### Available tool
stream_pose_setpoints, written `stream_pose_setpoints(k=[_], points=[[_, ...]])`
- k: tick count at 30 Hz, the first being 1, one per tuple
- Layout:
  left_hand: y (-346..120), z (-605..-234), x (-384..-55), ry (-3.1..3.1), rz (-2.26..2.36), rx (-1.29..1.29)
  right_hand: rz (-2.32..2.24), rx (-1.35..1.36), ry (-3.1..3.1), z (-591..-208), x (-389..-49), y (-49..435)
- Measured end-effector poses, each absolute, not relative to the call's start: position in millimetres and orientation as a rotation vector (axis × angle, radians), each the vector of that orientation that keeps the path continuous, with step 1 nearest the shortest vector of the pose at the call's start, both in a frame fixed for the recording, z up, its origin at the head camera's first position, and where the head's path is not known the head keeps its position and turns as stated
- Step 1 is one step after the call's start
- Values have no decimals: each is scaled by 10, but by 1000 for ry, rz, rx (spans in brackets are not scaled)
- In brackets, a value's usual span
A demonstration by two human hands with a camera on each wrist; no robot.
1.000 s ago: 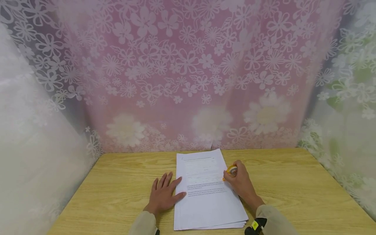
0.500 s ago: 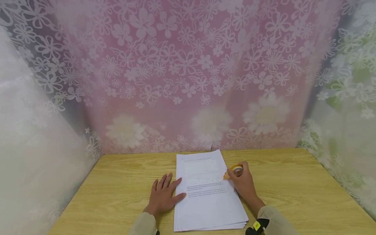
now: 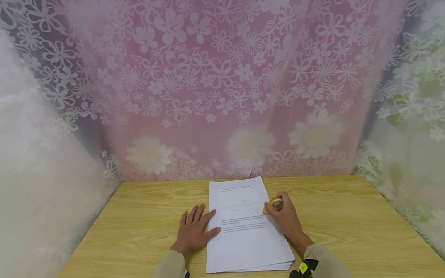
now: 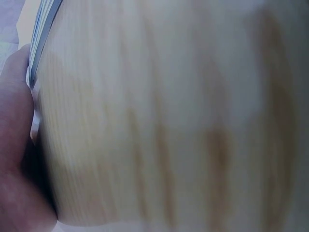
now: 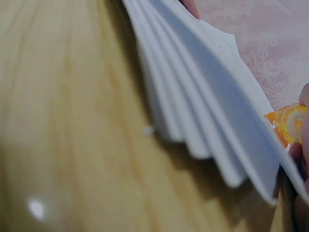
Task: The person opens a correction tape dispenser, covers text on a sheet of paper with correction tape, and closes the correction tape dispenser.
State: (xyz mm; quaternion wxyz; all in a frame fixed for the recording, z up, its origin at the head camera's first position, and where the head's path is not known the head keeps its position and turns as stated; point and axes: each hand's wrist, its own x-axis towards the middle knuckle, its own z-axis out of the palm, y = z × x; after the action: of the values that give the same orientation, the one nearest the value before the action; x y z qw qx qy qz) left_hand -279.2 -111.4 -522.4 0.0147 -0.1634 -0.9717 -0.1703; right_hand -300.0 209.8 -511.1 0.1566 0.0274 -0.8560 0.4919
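Observation:
A stack of white printed sheets [image 3: 248, 249] lies on the wooden table, its lower right corners fanned apart. Fingers spread, my left hand [image 3: 192, 231] rests at the stack's left edge, thumb and index finger reaching onto the paper. My right hand [image 3: 289, 221] pinches an orange, see-through correction tape [image 3: 276, 203] at the right edge, its tip at the end of the text lines. In the right wrist view the correction tape [image 5: 291, 123] shows its round body beside the raised sheet edges [image 5: 203, 87]. Only part of the left hand [image 4: 14, 121] appears in the left wrist view.
The wooden tabletop [image 3: 139, 227] extends to both sides of the stack. A pink flowered curtain [image 3: 222, 96] hangs behind its back edge. Pale curtains [image 3: 413, 162] flank the table on either side.
My right hand moved the correction tape slightly right about half a second ago, then back left to the paper's printed lines. The left hand and the stack stay in place.

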Motion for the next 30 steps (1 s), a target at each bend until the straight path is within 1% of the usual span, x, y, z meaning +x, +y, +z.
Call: stream_pose_setpoints(k=[8, 14, 22, 27, 30], points=[[-1126, -5224, -2789, -3019, -535, -526, 1286, 128, -2481, -5048, -3011, 2051], [-1120, -5219, -2790, -3027, -553, -529, 1256, 101, -2475, -5042, -2996, 2060], [-1124, -5193, -2786, -3025, -533, -520, 1283, 74, -2493, -5036, -3009, 2070], [-1106, -5089, -2735, -3026, -580, -538, 1307, 59, -2469, -5037, -3003, 2076], [-1091, -5026, -2708, -3038, -582, -552, 1426, 28, -2448, -5057, -2986, 2117]])
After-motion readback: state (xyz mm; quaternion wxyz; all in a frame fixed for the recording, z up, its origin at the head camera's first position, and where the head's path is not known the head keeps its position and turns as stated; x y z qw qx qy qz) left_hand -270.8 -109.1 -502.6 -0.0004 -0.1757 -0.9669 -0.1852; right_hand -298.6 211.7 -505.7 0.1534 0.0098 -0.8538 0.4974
